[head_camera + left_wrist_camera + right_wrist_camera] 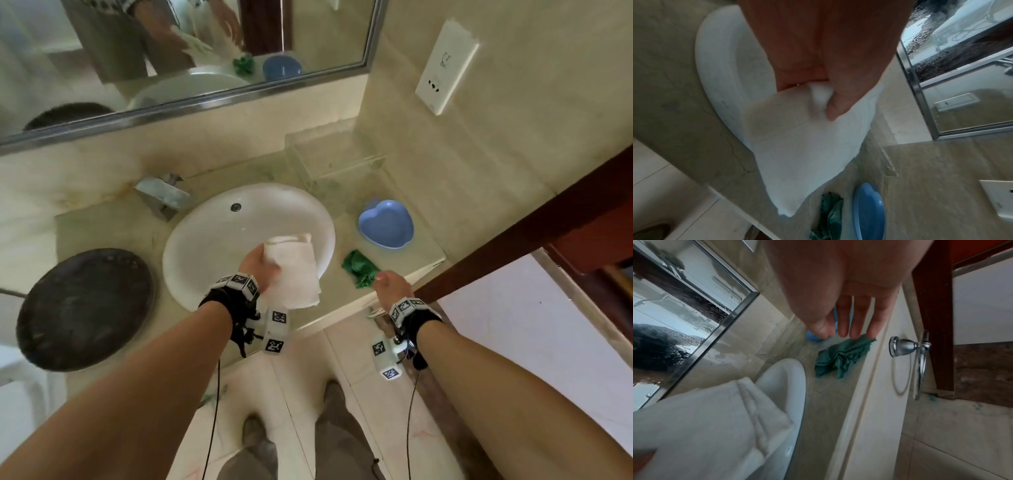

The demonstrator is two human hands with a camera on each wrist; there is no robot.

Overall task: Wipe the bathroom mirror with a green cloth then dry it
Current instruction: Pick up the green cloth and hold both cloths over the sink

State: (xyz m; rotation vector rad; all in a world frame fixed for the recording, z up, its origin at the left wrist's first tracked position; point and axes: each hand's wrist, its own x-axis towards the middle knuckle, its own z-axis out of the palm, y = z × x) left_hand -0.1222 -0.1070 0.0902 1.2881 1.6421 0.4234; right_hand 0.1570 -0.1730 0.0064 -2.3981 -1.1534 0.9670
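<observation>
One blue bowl [386,224] beside green cloth [360,273]

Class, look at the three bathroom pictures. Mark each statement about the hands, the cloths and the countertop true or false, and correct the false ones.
1. The left hand grips a white towel. True.
2. The green cloth is pressed against the mirror. False: it lies crumpled on the countertop, between the sink and the counter's front edge.
3. The right hand has straight fingers just above the green cloth's edge. True.
4. The blue heart-shaped dish sits inside the sink. False: it stands on the countertop, to the right of the sink.
5. The mirror glass shows water droplets in the wrist views. True.
</observation>
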